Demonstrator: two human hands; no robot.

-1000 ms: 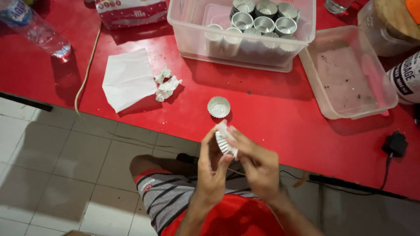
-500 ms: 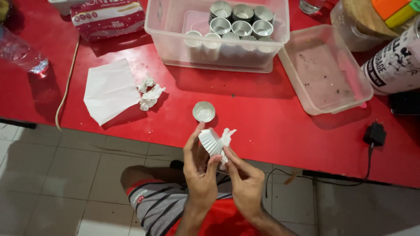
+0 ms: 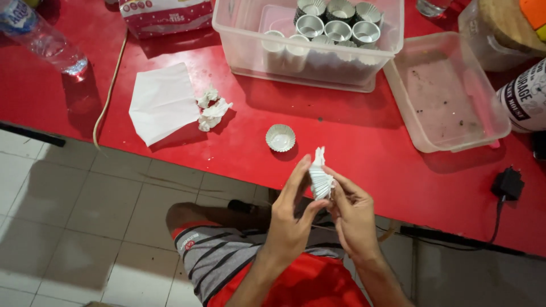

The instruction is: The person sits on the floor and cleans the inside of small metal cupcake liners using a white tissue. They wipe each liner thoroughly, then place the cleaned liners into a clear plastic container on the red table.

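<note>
Left hand and right hand both pinch a small stack of white pleated paper cup liners, held on edge between thumbs and fingertips just above the near edge of the red table; fingers of both hands closed on the stack, seemingly working one liner loose from the top, where a thin bit of paper sticks up. Stack is in the air, not touching the table. Just beyond the hands, one liner already sits alone, open side up, on the table: single white paper cup. So by the look of it one liner is separated and set down, and most of the stack is still in hand. Farther back, a clear plastic tub holds many metal cup moulds, some apparently lined with white paper, can't tell for the rest. To the right, an empty clear tray with crumbs. To the left, a flat white tissue with crumpled tissue bits beside it, a beige cord, a water bottle and a tissue pack at the far edge. Black plug adapter on the right near edge. Nothing lies between hands and the single cup; path to the tub is open too. Striped shorts and a knee below, tiled floor.
</note>
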